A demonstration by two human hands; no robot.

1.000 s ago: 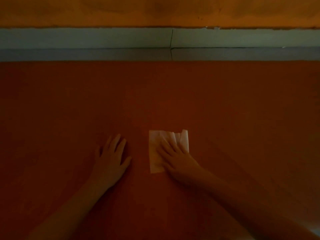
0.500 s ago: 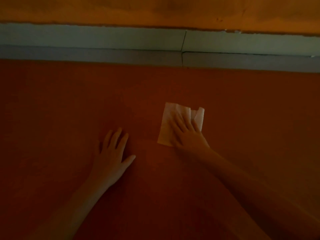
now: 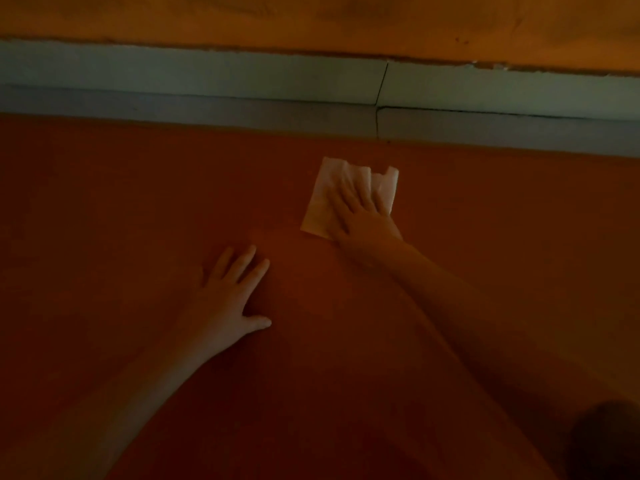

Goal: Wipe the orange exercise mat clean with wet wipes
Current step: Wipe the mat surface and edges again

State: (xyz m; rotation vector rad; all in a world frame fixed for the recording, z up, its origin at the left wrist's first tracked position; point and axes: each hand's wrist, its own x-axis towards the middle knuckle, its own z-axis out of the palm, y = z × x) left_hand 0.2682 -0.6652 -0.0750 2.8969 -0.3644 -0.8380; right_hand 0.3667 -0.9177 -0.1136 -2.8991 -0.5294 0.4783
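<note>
Your right hand (image 3: 363,216) is flat on the white wet wipe (image 3: 332,199), fingers straight, pressing it to the orange exercise mat (image 3: 138,220) close to the mat's far edge. Your left hand (image 3: 225,303) lies palm-down on the mat, fingers spread, nearer you and apart from the wipe. Past the far edge: a grey floor strip (image 3: 207,105), pale skirting (image 3: 207,77), orange-lit wall (image 3: 311,22). Lighting dim.
</note>
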